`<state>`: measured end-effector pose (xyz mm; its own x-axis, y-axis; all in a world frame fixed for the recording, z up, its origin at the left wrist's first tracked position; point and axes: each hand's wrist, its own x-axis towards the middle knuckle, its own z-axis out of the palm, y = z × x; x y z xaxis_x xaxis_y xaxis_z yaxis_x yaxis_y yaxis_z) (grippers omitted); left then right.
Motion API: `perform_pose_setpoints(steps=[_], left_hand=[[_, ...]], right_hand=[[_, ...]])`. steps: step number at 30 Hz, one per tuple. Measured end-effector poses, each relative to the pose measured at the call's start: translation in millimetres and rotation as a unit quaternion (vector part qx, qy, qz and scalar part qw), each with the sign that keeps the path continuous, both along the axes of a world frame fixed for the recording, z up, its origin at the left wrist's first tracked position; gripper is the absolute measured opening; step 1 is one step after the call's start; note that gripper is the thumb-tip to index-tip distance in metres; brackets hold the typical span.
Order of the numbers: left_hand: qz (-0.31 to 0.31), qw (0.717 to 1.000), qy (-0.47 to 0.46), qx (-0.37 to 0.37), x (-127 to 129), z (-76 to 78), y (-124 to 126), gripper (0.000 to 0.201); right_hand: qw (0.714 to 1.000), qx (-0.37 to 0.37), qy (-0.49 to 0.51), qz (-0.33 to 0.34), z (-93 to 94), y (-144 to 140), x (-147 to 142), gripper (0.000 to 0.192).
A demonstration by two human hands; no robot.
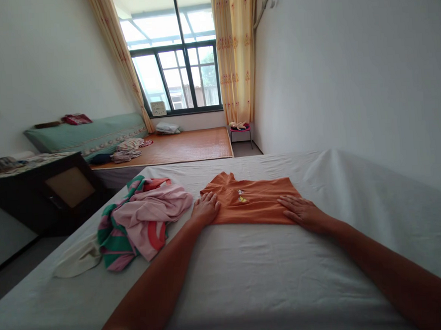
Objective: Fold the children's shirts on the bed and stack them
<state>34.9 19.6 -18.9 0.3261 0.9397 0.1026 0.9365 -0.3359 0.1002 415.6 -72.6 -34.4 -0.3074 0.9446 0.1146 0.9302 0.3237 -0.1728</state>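
An orange T-shirt (260, 202) lies spread sideways on a white-sheeted surface (242, 278), its neck end to the left and its hem to the right. A small white and yellow print shows on its front. My left hand (207, 207) rests flat on the shirt near the collar and sleeve end. Over at the lower hem corner, my right hand (301, 212) lies flat with fingers stretched out on the fabric. Neither hand grips the cloth. Left of my left hand is a loose heap of pink and green clothes (145, 214).
A whitish cloth (78, 256) lies beside the heap. Beyond stands a bed with a brown mat (192, 142), holding more clothes (128, 150). A dark cabinet (57, 187) is at the left, a wall (349, 77) at the right. A small stool (240, 129) stands below the curtain.
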Motion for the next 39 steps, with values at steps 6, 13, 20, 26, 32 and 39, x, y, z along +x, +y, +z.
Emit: perform_pose_setpoints(steps=[6, 13, 20, 26, 32, 39], left_hand=[[0.014, 1.0, -0.012, 0.011, -15.7, 25.3, 20.6, 0.04], [0.061, 0.998, -0.031, -0.006, -14.1, 47.3, 98.1, 0.034], [0.047, 0.994, -0.081, -0.061, 9.3, 32.3, 153.8, 0.039], [0.037, 0.987, -0.146, -0.053, 40.2, 16.9, 182.6, 0.026], [0.03, 0.96, -0.254, -0.115, 52.9, 31.0, 191.5, 0.016], [-0.142, 0.873, -0.441, -0.155, -0.1, 83.4, 124.8, 0.025]], right_hand=[[0.995, -0.024, -0.03, -0.095, -6.4, 40.7, 76.9, 0.061], [0.997, 0.041, 0.013, -0.061, 16.9, 114.4, 83.3, 0.055], [0.992, 0.025, 0.056, -0.108, 1.8, 155.5, 57.2, 0.05], [0.99, 0.054, 0.093, -0.094, -5.8, 160.4, 63.4, 0.034], [0.957, -0.049, 0.277, -0.075, 15.4, 149.2, 69.1, 0.023], [0.893, -0.111, 0.436, -0.001, 66.8, 101.2, 58.1, 0.036]])
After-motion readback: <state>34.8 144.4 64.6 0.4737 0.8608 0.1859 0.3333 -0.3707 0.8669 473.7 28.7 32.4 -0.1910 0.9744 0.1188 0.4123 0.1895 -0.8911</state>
